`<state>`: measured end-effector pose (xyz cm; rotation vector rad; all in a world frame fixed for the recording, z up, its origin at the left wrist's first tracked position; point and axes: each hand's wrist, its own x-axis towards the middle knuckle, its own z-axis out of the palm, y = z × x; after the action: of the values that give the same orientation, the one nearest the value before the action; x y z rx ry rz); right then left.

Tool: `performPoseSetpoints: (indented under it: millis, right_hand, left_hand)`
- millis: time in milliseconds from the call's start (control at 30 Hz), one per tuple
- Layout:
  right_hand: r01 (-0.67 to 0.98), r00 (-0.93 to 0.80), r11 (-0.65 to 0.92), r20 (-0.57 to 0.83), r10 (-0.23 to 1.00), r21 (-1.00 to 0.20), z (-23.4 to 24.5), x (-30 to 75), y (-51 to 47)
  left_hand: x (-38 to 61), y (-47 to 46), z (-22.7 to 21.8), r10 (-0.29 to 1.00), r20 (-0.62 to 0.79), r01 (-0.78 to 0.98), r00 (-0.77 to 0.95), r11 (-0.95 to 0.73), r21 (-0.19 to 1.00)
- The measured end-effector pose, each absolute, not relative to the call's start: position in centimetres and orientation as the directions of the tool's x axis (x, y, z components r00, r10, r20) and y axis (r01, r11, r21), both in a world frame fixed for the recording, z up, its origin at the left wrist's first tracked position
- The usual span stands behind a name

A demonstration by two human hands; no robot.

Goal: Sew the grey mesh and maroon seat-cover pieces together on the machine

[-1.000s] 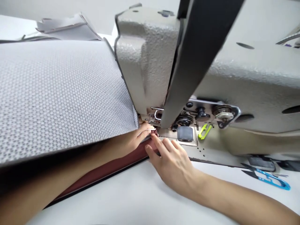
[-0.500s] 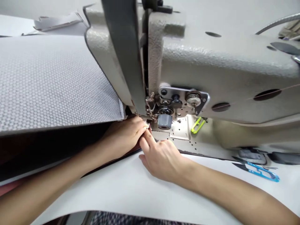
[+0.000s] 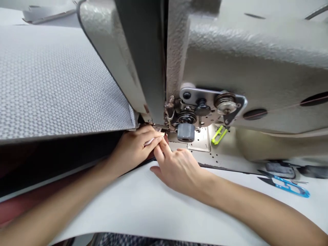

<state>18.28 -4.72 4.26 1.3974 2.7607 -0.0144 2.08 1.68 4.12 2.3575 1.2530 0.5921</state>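
Observation:
My left hand [image 3: 135, 147] is closed in a pinch under the sewing machine's needle area. A thin pale strip [image 3: 149, 141] shows between its thumb and fingers; most of it is hidden. Against those fingertips rest the stretched index and middle fingers of my right hand [image 3: 178, 169], its thumb held apart over the white table. A bit of reddish-brown material [image 3: 166, 138] peeks out beside the fingertips. Directly to the right is a grey cylindrical knob [image 3: 186, 132] on the sewing machine [image 3: 243, 65]. A large grey woven fabric piece [image 3: 56, 89] spreads left of the machine head.
Yellow-green thread snips [image 3: 218, 135] lie on the machine bed beside the lit plate [image 3: 202, 141]. Blue thread snips [image 3: 289, 186] rest on the white table [image 3: 133, 205] at right, near dark blurred objects [image 3: 279, 169]. A dark upright bar [image 3: 143, 58] stands before the machine head.
The view has moved closer to the machine, shifting it up and right. My left fingers have opened slightly apart, showing the pale strip. My right hand keeps nearly the same pose.

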Motion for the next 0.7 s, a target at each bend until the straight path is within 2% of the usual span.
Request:
performPoseSetpoints:
  millis: [133,267,333,400,533,600,700]
  right_hand:
    - [0.82,-0.572,0.572,-0.045,0.819,-0.029,4.2,18.6,-4.7]
    - [0.81,-0.578,0.584,0.095,0.811,-0.056,3.6,18.8,-4.9]
    - [0.791,-0.594,0.609,0.169,0.787,-0.058,3.3,18.7,-5.2]
    - [0.767,-0.618,0.639,0.21,0.758,-0.049,3.1,18.3,-5.6]
    - [0.771,-0.624,0.636,0.188,0.759,-0.007,2.8,17.1,-6.4]
    - [0.777,-0.623,0.628,0.166,0.764,0.025,2.7,16.5,-6.5]
    - [0.771,-0.635,0.634,0.146,0.759,0.058,2.7,15.9,-6.3]
  left_hand:
    - [1.7,1.7,3.4,0.805,0.257,0.67,0.535,-0.59,0.451]
    - [1.2,2.0,2.8,0.778,0.291,0.669,0.558,-0.628,0.397]
    - [0.8,2.4,2.7,0.764,0.264,0.635,0.589,-0.64,0.433]
    - [0.4,3.1,2.9,0.746,0.187,0.573,0.639,-0.624,0.531]
    - [0.2,4.4,3.6,0.767,-0.005,0.525,0.642,-0.435,0.731]
    - [0.3,4.5,3.9,0.756,-0.056,0.522,0.653,-0.395,0.755]
    - [0.6,4.0,4.2,0.705,-0.09,0.551,0.704,-0.462,0.695]
